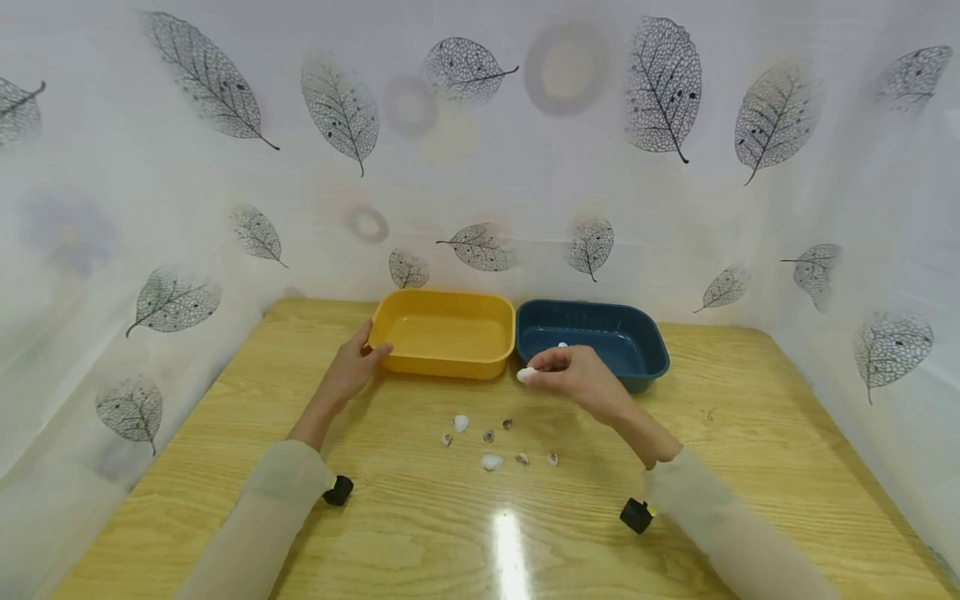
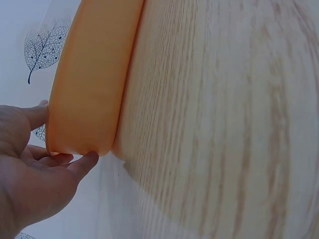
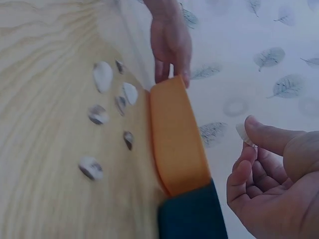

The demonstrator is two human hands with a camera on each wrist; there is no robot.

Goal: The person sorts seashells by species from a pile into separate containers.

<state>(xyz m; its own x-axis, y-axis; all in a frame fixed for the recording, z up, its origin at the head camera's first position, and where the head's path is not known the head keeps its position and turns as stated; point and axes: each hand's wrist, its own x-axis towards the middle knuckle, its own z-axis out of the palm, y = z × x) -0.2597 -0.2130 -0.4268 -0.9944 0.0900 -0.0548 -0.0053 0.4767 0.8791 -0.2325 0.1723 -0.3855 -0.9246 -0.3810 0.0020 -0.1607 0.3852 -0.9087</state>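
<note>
In the head view, my left hand [image 1: 354, 364] holds the left end of a yellow plastic bin [image 1: 442, 367], its thumb and fingers spread about the corner. My right hand [image 1: 576, 379] pinches a small white seashell [image 1: 527, 375] between thumb and fingertips, in front of the blue bin [image 1: 647, 375]. The right wrist view shows the same shell [image 3: 242, 133] at the thumb tip. Inside the blue bin, a white piece [image 1: 562, 344] shows just above the right hand. Several loose shells lie on the table, among them a larger white one [image 1: 492, 462] and a small dark one [image 1: 489, 436].
The two bins stand side by side at the back of the wooden table [image 1: 420, 533]. Behind them hangs a pale sheet [image 1: 480, 167] printed with leaves, which also lines both sides. A black wrist camera [image 1: 339, 491] sits by the left sleeve, another [image 1: 637, 516] by the right.
</note>
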